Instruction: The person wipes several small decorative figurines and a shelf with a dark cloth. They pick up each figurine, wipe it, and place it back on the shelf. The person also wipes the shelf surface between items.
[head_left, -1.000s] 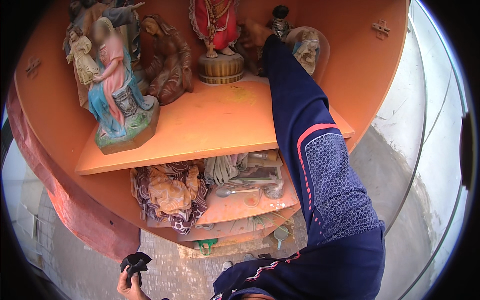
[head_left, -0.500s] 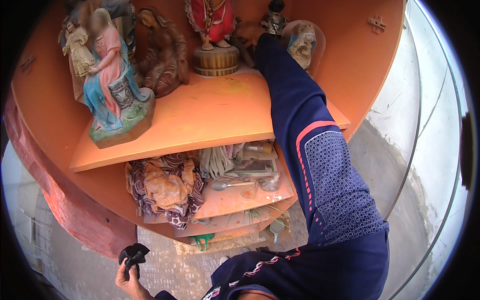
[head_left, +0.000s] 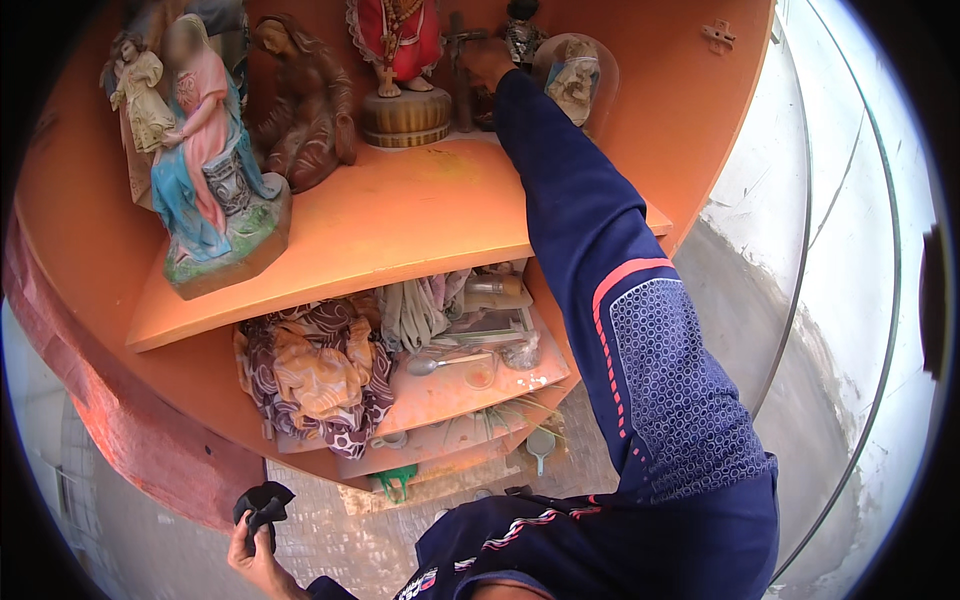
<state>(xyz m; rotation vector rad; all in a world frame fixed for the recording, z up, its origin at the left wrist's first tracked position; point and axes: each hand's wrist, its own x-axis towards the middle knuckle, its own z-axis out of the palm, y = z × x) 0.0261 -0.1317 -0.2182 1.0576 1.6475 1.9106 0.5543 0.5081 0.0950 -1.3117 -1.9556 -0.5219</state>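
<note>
At the lower left, my left hand [head_left: 258, 562] pinches a crumpled black cloth [head_left: 264, 503]. My right arm reaches deep onto the orange shelf. There my right hand [head_left: 490, 63] is closed at a dark standing cross [head_left: 462, 95]; its fingers are small and partly hidden. Left of the cross is a red-robed figurine on a round gold-brown base [head_left: 407, 118]. To its right are a small dark figurine with a silvery garment [head_left: 521, 42] and a pale bust under a clear dome [head_left: 573, 88].
On the shelf's left stand a pink-and-blue seated statue [head_left: 205, 150], a pale child figurine [head_left: 142, 95] and a brown kneeling statue [head_left: 305, 115]. Below lie patterned cloths [head_left: 318, 375], a spoon [head_left: 425, 366] and a green plastic item [head_left: 396, 482]. A reddish door panel [head_left: 130, 420] hangs at left.
The cross now stands upright beside my right hand, where it looked tilted before. The whole view has shifted slightly. My left hand still holds the black cloth.
</note>
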